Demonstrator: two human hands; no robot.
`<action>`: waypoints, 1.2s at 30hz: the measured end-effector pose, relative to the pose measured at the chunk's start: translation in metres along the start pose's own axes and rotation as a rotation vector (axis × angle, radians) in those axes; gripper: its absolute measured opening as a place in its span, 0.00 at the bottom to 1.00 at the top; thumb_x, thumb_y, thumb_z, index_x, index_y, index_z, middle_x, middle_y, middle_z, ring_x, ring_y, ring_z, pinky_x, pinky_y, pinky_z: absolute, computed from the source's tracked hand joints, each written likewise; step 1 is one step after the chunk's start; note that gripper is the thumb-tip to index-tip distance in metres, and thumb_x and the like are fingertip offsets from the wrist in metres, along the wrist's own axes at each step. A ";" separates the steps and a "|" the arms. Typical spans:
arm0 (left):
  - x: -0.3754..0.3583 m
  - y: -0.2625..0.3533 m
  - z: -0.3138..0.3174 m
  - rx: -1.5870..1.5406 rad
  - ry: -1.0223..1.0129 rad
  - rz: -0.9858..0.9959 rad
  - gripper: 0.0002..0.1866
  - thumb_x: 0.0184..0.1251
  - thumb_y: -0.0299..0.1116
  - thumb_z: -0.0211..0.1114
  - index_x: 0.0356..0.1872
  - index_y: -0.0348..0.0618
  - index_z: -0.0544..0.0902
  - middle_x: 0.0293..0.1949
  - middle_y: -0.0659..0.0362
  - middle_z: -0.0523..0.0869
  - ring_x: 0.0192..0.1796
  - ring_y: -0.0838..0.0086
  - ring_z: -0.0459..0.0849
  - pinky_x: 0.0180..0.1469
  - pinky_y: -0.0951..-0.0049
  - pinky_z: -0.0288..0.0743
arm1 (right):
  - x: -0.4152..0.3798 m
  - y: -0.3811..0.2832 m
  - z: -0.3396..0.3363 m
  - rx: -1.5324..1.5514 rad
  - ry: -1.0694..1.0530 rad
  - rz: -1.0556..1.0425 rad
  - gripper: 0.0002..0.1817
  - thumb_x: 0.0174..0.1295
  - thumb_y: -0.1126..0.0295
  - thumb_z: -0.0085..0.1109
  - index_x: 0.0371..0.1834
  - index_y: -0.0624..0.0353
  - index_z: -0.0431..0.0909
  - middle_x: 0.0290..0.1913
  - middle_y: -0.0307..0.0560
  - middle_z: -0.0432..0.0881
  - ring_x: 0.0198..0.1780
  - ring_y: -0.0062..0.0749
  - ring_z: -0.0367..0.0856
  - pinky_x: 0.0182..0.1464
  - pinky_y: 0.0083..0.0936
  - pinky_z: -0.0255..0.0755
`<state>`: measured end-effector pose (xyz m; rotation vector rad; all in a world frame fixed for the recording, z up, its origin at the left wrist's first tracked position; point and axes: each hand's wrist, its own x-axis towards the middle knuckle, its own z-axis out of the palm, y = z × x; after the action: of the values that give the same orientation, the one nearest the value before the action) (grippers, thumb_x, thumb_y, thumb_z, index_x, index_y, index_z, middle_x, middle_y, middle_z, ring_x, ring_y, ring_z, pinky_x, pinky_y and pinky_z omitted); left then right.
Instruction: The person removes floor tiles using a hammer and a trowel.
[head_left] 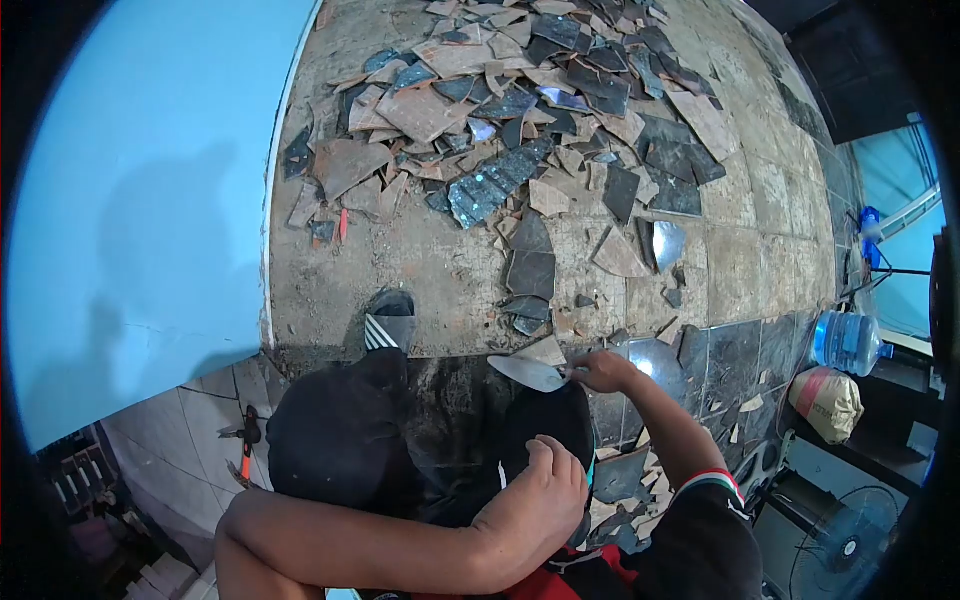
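Observation:
My right hand (603, 371) grips a trowel (528, 373) by its handle, which the fingers mostly hide. The pale, pointed metal blade extends left, just above my right knee. Beside the blade's far edge lies a light piece of broken tile (545, 350). My left forearm crosses my lap, and my left hand (540, 490) rests by my right thigh with its fingers curled together. Nothing shows in that hand, though its palm is turned away. Broken dark tiles (530, 272) lie on the floor beyond the trowel.
A large heap of tile shards (500, 95) covers the floor ahead. To the left stand a blue wall (150, 200) and a hammer (247, 445) with an orange handle. On the right are a water bottle (850, 343), a sack (826, 405) and a fan (850, 547).

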<state>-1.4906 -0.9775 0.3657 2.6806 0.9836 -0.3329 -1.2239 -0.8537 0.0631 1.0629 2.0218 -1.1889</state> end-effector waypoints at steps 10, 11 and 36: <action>0.011 0.010 -0.005 0.101 -0.057 -0.062 0.22 0.72 0.39 0.60 0.58 0.34 0.85 0.53 0.46 0.87 0.59 0.53 0.82 0.63 0.54 0.73 | 0.093 0.030 -0.046 -0.107 -0.579 0.250 0.23 0.68 0.50 0.57 0.33 0.62 0.85 0.24 0.49 0.81 0.25 0.38 0.82 0.29 0.40 0.78; 0.012 0.008 -0.004 0.104 -0.052 -0.063 0.22 0.72 0.38 0.59 0.58 0.34 0.85 0.53 0.46 0.87 0.59 0.53 0.82 0.63 0.54 0.72 | 0.101 0.033 -0.039 -0.089 -0.572 0.282 0.23 0.67 0.50 0.58 0.30 0.63 0.83 0.25 0.49 0.81 0.25 0.38 0.82 0.29 0.39 0.78; 0.020 -0.035 -0.025 -0.069 -0.078 -0.146 0.36 0.80 0.61 0.50 0.55 0.31 0.85 0.53 0.46 0.87 0.60 0.54 0.82 0.62 0.55 0.73 | 0.118 -0.060 -0.460 0.197 0.658 0.148 0.26 0.74 0.41 0.56 0.47 0.56 0.83 0.30 0.45 0.79 0.27 0.28 0.76 0.30 0.36 0.72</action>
<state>-1.4954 -0.9318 0.3772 2.5209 1.1479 -0.4217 -1.3689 -0.4203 0.2065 1.8582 2.2633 -1.0617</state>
